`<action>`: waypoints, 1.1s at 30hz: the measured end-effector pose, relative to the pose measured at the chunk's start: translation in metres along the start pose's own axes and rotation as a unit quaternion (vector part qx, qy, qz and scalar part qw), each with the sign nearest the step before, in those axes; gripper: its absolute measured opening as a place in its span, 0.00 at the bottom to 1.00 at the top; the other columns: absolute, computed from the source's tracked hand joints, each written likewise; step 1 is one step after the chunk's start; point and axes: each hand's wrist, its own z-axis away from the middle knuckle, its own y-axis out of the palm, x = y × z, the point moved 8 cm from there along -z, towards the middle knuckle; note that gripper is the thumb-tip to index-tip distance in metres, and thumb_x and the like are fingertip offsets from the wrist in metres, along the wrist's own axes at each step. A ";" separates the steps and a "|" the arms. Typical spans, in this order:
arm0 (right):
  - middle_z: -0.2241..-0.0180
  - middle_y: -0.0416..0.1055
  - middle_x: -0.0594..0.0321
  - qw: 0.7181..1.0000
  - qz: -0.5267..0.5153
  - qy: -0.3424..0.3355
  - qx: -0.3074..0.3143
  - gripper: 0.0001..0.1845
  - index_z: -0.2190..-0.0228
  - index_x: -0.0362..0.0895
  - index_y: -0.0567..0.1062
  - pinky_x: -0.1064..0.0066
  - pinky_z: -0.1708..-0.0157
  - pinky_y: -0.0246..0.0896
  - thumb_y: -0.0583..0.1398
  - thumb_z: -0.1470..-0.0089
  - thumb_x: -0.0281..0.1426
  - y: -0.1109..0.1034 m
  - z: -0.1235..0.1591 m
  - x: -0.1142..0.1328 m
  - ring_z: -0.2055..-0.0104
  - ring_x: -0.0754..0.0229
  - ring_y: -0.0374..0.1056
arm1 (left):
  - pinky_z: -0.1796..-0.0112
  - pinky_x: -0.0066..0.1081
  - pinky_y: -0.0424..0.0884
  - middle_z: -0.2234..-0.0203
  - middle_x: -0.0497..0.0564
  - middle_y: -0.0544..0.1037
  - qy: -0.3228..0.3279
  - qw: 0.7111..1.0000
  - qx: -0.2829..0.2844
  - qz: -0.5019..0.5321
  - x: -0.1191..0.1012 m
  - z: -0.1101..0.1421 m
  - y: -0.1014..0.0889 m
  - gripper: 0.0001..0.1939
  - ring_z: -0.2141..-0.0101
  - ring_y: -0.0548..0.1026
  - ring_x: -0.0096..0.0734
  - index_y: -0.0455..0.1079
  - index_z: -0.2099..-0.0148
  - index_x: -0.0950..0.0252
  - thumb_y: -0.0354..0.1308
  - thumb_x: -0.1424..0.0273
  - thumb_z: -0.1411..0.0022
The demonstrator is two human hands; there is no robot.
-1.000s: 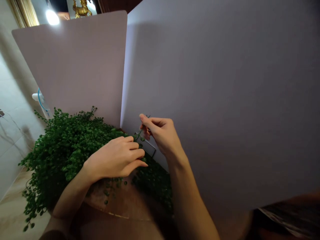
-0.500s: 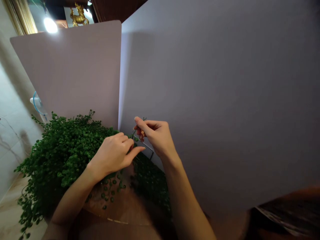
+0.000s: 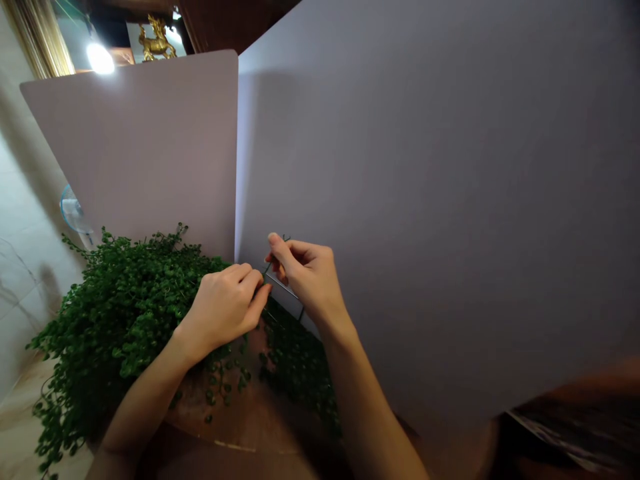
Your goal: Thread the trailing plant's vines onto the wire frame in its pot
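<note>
A bushy green plant [image 3: 125,307] with tiny round leaves spills over a round brown pot [image 3: 240,413]. My left hand [image 3: 225,307] rests on the foliage, its fingers curled and pinched at a thin stem near the plant's right edge. My right hand [image 3: 305,273] is just to the right, fingers pinched round the upper end of the same thin green stem [image 3: 270,267]. A thin metal wire [image 3: 287,290] runs under my right hand against the grey board.
Two large grey boards stand upright behind the plant: one [image 3: 145,147] at the left, a bigger one [image 3: 425,200] filling the right. A pale floor [image 3: 20,287] lies at the left. A gold figurine [image 3: 156,40] and a lamp [image 3: 100,59] show above.
My left hand has curled from flatter fingers into a pinch and drawn closer to my right hand. The view has shifted slightly; my right hand keeps its pinch.
</note>
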 end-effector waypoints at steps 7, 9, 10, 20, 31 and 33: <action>0.85 0.59 0.68 0.999 0.051 0.016 -0.004 0.28 0.84 0.43 0.69 0.72 0.78 0.49 0.60 0.45 0.50 0.006 0.000 -0.008 0.80 0.67 0.54 | 0.70 0.27 0.67 0.73 0.48 0.73 0.009 0.990 0.043 0.135 -0.001 0.001 -0.006 0.09 0.73 0.70 0.26 0.70 0.66 0.67 0.54 0.72 0.32; 0.85 0.58 0.68 0.998 0.064 0.010 -0.006 0.27 0.83 0.43 0.70 0.71 0.78 0.48 0.59 0.44 0.49 0.009 0.001 -0.008 0.80 0.67 0.53 | 0.71 0.27 0.66 0.74 0.47 0.72 0.008 0.987 0.055 0.148 0.001 0.002 -0.009 0.09 0.74 0.70 0.25 0.70 0.67 0.67 0.54 0.73 0.33; 0.85 0.58 0.69 0.998 0.068 0.008 -0.007 0.26 0.83 0.43 0.70 0.71 0.78 0.48 0.59 0.44 0.49 0.012 0.003 -0.007 0.81 0.67 0.53 | 0.71 0.27 0.65 0.74 0.47 0.72 0.008 0.986 0.059 0.153 0.003 0.002 -0.010 0.09 0.74 0.69 0.25 0.70 0.67 0.67 0.55 0.72 0.33; 0.85 0.56 0.69 0.993 0.082 -0.008 -0.088 0.25 0.82 0.44 0.69 0.71 0.78 0.47 0.58 0.42 0.48 0.000 -0.003 -0.012 0.80 0.66 0.52 | 0.69 0.24 0.66 0.75 0.46 0.74 0.094 0.940 0.195 0.263 -0.020 0.019 -0.029 0.10 0.73 0.72 0.24 0.72 0.68 0.65 0.57 0.71 0.33; 0.83 0.58 0.68 0.999 0.035 0.011 0.004 0.26 0.81 0.42 0.72 0.72 0.78 0.47 0.61 0.44 0.49 -0.003 -0.009 -0.022 0.79 0.67 0.52 | 0.66 0.32 0.71 0.65 0.52 0.80 0.038 0.962 0.253 0.096 -0.019 0.010 0.033 0.09 0.64 0.79 0.39 0.76 0.59 0.66 0.59 0.66 0.35; 0.83 0.58 0.69 0.999 0.045 0.013 0.005 0.26 0.81 0.42 0.72 0.72 0.78 0.47 0.60 0.44 0.49 -0.003 -0.009 -0.020 0.80 0.68 0.52 | 0.66 0.31 0.70 0.66 0.51 0.80 0.027 0.966 0.231 0.111 -0.016 0.009 0.029 0.09 0.65 0.79 0.36 0.76 0.59 0.66 0.59 0.65 0.34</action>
